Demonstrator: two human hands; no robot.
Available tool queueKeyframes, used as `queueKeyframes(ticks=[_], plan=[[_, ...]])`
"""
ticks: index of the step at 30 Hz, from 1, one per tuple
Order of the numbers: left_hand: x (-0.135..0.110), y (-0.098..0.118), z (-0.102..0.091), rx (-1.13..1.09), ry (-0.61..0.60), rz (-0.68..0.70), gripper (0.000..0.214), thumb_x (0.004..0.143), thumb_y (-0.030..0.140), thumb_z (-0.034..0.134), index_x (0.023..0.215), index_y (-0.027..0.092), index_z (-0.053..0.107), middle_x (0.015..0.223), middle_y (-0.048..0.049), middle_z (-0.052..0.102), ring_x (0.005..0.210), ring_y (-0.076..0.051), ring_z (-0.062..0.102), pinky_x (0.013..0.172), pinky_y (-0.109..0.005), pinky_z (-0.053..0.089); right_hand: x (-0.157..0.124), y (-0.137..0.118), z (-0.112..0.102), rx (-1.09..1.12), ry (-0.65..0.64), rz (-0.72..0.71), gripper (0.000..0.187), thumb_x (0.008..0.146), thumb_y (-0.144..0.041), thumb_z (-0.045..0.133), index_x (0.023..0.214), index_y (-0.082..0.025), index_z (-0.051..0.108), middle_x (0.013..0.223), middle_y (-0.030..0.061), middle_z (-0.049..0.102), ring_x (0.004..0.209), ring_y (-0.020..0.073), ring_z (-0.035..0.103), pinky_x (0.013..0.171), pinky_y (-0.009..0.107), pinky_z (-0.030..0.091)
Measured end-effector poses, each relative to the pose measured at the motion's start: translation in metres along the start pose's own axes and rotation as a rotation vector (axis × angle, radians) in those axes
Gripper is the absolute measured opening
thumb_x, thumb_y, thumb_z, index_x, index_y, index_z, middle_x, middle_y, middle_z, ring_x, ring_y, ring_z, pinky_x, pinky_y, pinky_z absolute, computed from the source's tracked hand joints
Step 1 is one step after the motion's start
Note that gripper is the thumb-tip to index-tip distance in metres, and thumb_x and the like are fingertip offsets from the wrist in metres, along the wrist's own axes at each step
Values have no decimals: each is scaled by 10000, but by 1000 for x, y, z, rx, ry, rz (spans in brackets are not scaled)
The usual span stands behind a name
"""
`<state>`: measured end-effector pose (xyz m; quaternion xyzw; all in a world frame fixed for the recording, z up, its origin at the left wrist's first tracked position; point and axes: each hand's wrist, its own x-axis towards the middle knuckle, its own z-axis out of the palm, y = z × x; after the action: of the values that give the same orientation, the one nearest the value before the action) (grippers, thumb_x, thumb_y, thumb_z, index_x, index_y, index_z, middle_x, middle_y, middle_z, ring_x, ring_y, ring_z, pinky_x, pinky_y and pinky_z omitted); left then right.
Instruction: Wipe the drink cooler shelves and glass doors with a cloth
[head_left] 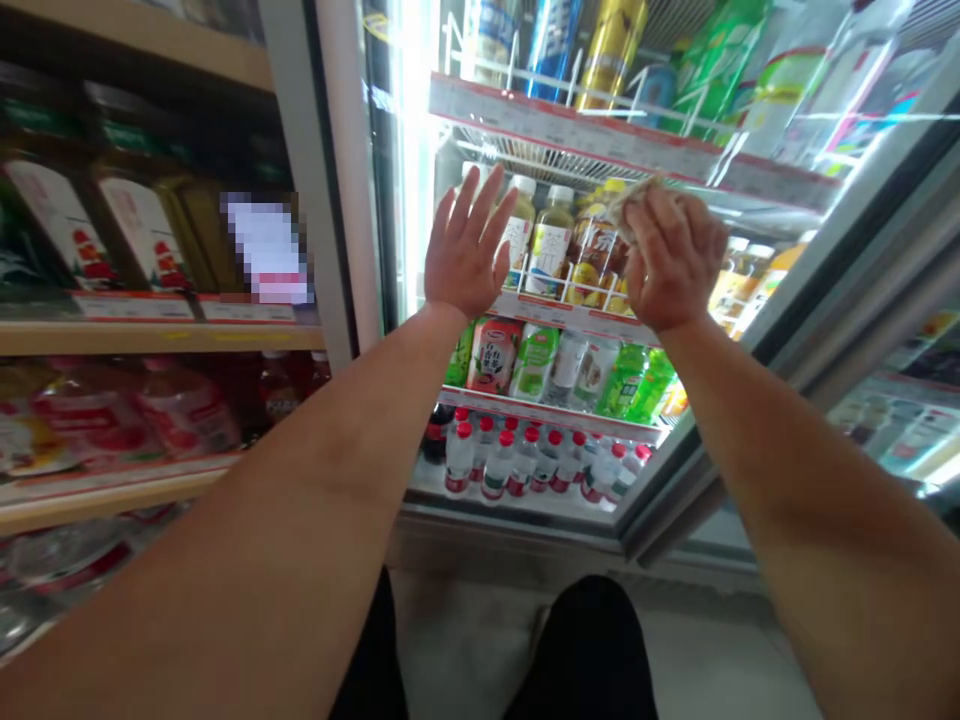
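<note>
With fingers spread, my left hand point(466, 245) is raised in front of the lit drinks fridge, at the height of its middle shelf point(570, 316). It holds nothing; whether its palm touches a glass pane cannot be made out. To the right, my right hand point(673, 250) is closed around a crumpled pale cloth point(637, 200), part of which shows above the fingers. Between the two hands stand tea bottles with white labels point(550, 245) and a brown-labelled bottle with yellow fruit on it point(594, 240). My right hand partly hides the bottles behind it.
A slanting metal door frame point(810, 330) runs along the fridge's right side. Below are green bottles point(626, 382) and small red-capped water bottles point(498, 465). Wooden shelving point(150, 338) with large bottles stands at left. My knees point(589, 650) are above the grey floor point(465, 620).
</note>
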<state>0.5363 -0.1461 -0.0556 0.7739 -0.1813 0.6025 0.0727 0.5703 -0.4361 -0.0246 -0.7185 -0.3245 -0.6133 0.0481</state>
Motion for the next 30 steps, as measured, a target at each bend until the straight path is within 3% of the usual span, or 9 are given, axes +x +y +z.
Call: queueKeyframes(ticks=[7, 11, 15, 18, 23, 26, 30], plan=[[1, 1, 0, 41, -12, -2, 584, 999, 331, 321, 1580, 275, 291, 1665, 49, 164, 1554, -168, 11, 1313, -479, 48, 6, 2, 8, -54, 248, 335, 552, 1056, -377, 175, 1519, -201, 419, 1595, 98, 405, 1482, 249, 324, 1183, 479, 292], [0, -1, 3, 1, -17, 3, 582, 1007, 343, 330, 1579, 252, 272, 1673, 48, 134, 1556, -177, -23, 1313, -507, 9, 9, 29, 3, 25, 303, 377, 560, 1040, -415, 222, 1521, -203, 415, 1601, 74, 388, 1479, 298, 326, 1196, 577, 262], [0, -1, 2, -38, 11, 3, 607, 983, 350, 368, 1581, 312, 272, 1657, 54, 222, 1554, -182, 9, 1310, -516, 43, 5, 56, -11, 41, 394, 461, 583, 1035, -428, 229, 1513, -164, 435, 1593, 116, 399, 1475, 307, 334, 1220, 539, 216], [0, 1, 0, -7, 7, -3, 604, 969, 343, 361, 1570, 325, 305, 1650, 57, 245, 1551, -180, 41, 1311, -492, 65, -7, 59, -15, 16, 368, 453, 570, 1024, -376, 282, 1491, -106, 464, 1571, 158, 425, 1483, 346, 322, 1207, 565, 204], [0, 2, -1, -29, -8, -11, 607, 965, 345, 366, 1568, 302, 316, 1662, 55, 203, 1553, -199, 36, 1311, -481, 36, -33, 52, -6, -35, 355, 403, 552, 1020, -351, 280, 1490, -145, 483, 1544, 147, 469, 1482, 336, 340, 1193, 549, 233], [0, 0, 1, 10, -4, 1, 595, 982, 333, 336, 1573, 279, 300, 1666, 60, 169, 1554, -176, 22, 1311, -464, 34, -37, 53, -2, -90, 377, 383, 560, 1018, -368, 270, 1481, -151, 498, 1525, 132, 496, 1464, 303, 378, 1186, 504, 279], [0, -2, 4, 10, -10, -3, 588, 993, 356, 335, 1572, 269, 290, 1669, 74, 143, 1556, -179, -8, 1314, -486, 20, -36, 51, -4, -48, 345, 397, 573, 1015, -362, 265, 1499, -131, 466, 1552, 147, 453, 1481, 296, 332, 1203, 501, 235]])
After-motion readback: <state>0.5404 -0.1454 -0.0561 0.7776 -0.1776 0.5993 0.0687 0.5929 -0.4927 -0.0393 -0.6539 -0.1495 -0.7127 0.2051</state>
